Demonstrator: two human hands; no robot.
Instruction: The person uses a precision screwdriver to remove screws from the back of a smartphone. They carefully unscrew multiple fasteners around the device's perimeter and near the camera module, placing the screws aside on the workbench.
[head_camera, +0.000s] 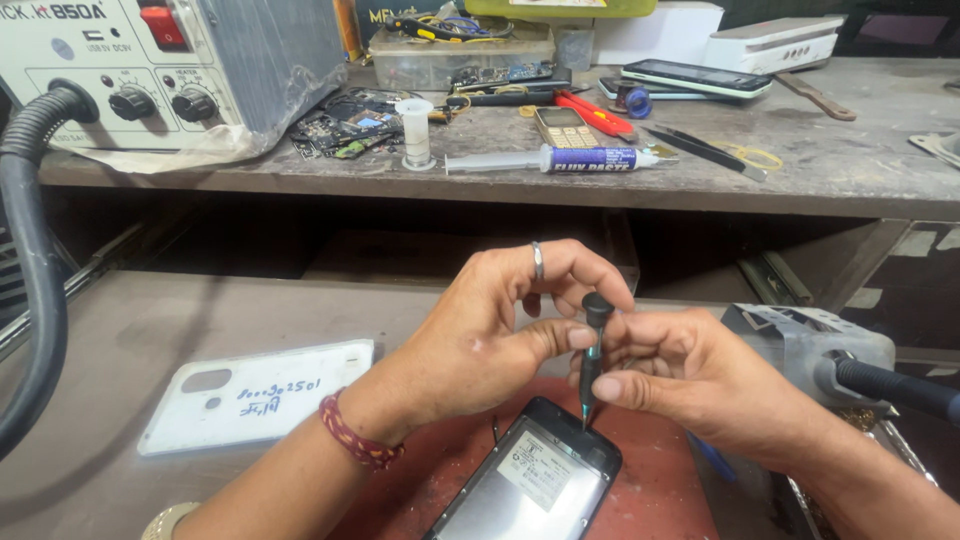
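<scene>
A small black screwdriver (593, 352) stands upright with its tip on the top corner of an opened phone (535, 474), which lies back-side up on a red mat (655, 490). My right hand (690, 375) pinches the screwdriver's shaft between thumb and fingers. My left hand (490, 325), with a ring and a red wrist thread, holds the screwdriver's cap with thumb and fingertips just above. Both hands hover over the phone's upper end.
A white phone back cover (260, 395) lies at the left on the grey bench. A black hose (25, 250) runs down the left edge. The raised shelf holds a rework station (150, 70), a syringe (550, 158), a keypad phone (563, 127), tweezers (700, 147). A grey tool (830, 345) sits at the right.
</scene>
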